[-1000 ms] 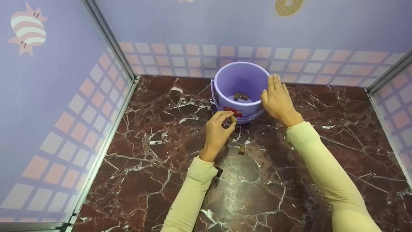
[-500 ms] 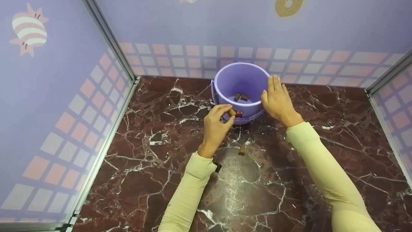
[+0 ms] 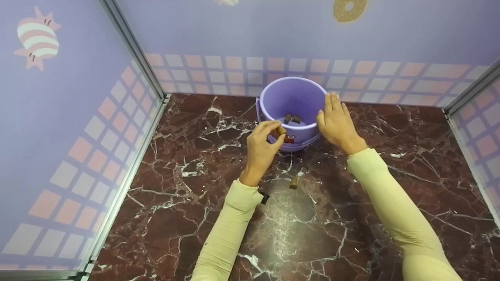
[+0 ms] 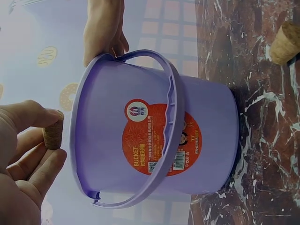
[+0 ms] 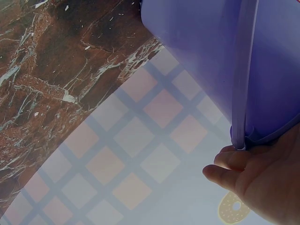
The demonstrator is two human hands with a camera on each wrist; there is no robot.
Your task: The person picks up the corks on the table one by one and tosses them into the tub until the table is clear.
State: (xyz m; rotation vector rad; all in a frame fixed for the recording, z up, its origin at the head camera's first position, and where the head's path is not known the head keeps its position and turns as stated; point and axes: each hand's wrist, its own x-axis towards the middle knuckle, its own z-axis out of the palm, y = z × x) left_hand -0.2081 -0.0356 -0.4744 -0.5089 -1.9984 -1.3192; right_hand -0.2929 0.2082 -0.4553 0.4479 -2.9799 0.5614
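Thumb and fingers of my left hand pinch a cork stopper, held just outside the near left rim of a purple bucket. The left wrist view shows the bucket's red label and its hanging handle. On the bucket's right rim rests my right hand, its fingers straight, beside the handle's joint in the right wrist view. Two corks lie on the bucket's bottom. Another cork stands on the marble surface in front of the bucket.
Dark red marble-patterned surface spreads around the bucket. A patterned lilac panel rises close behind it. Side panels stand left and right, with metal frame strips at the corners.
My left hand has risen a little with the pinched cork, from in front of the bucket's side toward its rim. The right hand stays on the rim.
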